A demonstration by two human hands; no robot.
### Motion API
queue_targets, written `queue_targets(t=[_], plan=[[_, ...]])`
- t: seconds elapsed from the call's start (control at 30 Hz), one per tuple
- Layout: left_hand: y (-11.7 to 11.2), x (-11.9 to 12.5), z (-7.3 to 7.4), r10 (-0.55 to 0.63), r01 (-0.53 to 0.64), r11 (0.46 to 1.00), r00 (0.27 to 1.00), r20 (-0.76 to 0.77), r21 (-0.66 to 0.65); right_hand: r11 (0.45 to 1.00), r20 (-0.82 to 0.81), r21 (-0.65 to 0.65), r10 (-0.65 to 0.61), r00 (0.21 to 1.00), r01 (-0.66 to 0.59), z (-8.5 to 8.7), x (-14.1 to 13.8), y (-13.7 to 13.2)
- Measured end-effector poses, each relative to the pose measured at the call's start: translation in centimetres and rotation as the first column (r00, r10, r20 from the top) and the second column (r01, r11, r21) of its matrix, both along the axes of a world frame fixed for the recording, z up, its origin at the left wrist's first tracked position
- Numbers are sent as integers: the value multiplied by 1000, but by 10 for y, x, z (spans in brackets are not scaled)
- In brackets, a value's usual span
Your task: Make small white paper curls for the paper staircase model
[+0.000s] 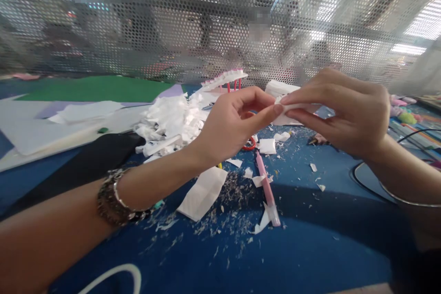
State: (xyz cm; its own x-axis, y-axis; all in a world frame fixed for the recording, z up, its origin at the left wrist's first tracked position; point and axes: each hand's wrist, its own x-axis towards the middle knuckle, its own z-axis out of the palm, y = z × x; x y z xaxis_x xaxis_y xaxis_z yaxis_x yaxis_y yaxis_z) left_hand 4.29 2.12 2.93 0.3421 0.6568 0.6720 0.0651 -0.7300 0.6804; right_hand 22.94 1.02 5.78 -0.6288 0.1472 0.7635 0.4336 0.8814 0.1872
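Between my two hands, raised over the blue table, is a small white piece of paper (291,107). My left hand (237,115) pinches its left end between thumb and forefinger. At the other side, my right hand (344,105) grips the same paper with thumb and fingers, partly hiding it. Below them lies a pink pen (264,179) with a clear end, scraps of paper around it. A flat white paper strip (203,193) rests to its left. Just under my left hand shows the red ring of a handle (250,144), mostly covered.
A heap of crumpled white paper (172,121) sits behind my left forearm. Farther back stand a white piece on red legs (229,78) and a green sheet (99,88). Black material (82,165) lies left. A perforated metal screen (220,23) closes the back; cables (365,183) run at right.
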Motion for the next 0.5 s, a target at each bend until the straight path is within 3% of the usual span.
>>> queue_targets(t=[0.23,0.5], plan=[[3,-1,-1,13,-13,1000,998,-54,-6,981,117,176,-98,988,77,-1,4,2],[11,-5,-4,16,5,991,988,-152,137,990,123,33,-138,983,135,-1,2,-1]])
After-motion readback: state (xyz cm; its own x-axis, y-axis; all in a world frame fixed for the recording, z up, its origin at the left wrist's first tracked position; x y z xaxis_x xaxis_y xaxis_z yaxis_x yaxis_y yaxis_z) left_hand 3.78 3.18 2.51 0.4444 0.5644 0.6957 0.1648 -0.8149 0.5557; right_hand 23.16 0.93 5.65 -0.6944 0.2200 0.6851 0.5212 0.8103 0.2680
